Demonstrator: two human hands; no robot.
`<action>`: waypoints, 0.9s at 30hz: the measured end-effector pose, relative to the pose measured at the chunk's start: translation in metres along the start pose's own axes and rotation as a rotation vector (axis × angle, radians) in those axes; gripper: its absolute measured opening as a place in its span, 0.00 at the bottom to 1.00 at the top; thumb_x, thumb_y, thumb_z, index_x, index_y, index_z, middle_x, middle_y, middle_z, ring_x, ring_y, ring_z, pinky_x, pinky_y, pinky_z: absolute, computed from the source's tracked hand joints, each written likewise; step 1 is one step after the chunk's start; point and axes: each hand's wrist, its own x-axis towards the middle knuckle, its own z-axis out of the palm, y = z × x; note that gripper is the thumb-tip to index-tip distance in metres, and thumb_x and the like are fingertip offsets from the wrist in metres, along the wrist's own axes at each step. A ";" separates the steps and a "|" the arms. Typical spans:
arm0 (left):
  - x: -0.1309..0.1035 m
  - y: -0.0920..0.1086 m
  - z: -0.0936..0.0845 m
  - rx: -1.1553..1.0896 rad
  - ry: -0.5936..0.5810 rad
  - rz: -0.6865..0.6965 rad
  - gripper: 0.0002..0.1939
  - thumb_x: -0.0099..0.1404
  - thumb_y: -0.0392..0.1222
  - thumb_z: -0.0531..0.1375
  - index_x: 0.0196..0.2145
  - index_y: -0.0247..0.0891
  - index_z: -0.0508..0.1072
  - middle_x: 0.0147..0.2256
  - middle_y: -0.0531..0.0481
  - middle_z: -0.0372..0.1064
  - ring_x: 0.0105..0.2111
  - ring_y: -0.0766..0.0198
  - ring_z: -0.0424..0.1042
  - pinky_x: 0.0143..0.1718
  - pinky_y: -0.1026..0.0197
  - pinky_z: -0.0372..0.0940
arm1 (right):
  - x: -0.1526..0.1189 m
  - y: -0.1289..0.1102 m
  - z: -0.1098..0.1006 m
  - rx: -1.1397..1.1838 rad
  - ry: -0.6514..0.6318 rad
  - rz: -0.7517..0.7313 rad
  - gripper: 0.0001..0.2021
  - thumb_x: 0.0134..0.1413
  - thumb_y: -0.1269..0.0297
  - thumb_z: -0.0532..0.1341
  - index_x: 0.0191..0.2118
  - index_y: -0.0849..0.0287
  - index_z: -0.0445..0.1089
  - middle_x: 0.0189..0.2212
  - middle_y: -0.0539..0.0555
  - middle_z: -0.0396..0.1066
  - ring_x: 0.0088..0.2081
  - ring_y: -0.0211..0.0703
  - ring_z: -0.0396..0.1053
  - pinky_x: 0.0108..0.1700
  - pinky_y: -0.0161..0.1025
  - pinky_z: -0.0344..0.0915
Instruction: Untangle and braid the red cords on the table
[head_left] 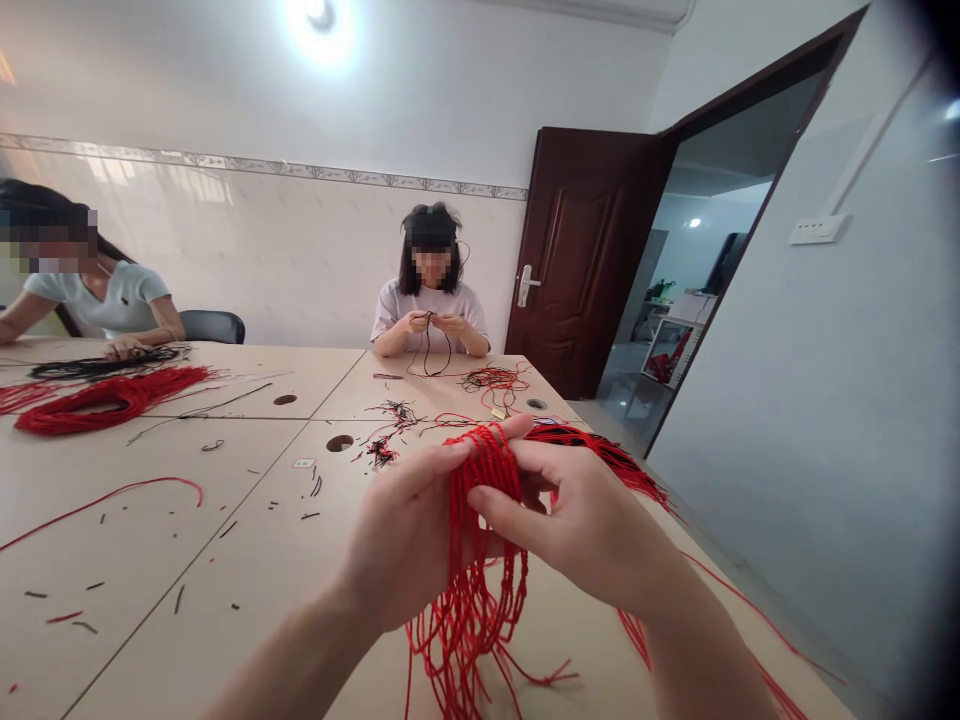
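A bundle of knotted red cords (469, 590) hangs over my left hand (405, 525), which has its palm turned up behind the strands. From the right, my right hand (559, 490) pinches the same bundle between thumb and fingers. Below both hands the looped, knotted lengths dangle down to the table, with loose ends spreading to the right. Behind my right hand lies a pile of red and black cords (615, 455). More red strands (634, 635) run under my right forearm.
Cord scraps (382, 450) litter the wooden table (247, 520), which has round cable holes. At left lies a large red cord bundle (112, 400) beside black cords (112, 362). Across the table a person (431, 300) handles black cord; another person (112, 295) sits left. A brown door (585, 250) stands open.
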 end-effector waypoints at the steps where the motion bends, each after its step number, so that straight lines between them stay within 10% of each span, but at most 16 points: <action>1: 0.000 0.000 0.000 -0.002 0.002 0.001 0.27 0.62 0.42 0.51 0.59 0.36 0.61 0.48 0.40 0.68 0.49 0.48 0.64 0.51 0.48 0.55 | 0.000 0.000 0.000 0.006 0.003 0.002 0.11 0.55 0.58 0.57 0.33 0.60 0.71 0.22 0.47 0.66 0.23 0.34 0.60 0.23 0.32 0.54; 27: 0.001 0.000 0.000 0.038 0.081 -0.017 0.24 0.61 0.44 0.52 0.54 0.34 0.68 0.43 0.40 0.71 0.43 0.53 0.67 0.46 0.54 0.59 | 0.004 0.003 0.000 0.167 -0.090 0.018 0.13 0.55 0.58 0.58 0.27 0.62 0.71 0.23 0.51 0.68 0.26 0.37 0.65 0.26 0.33 0.60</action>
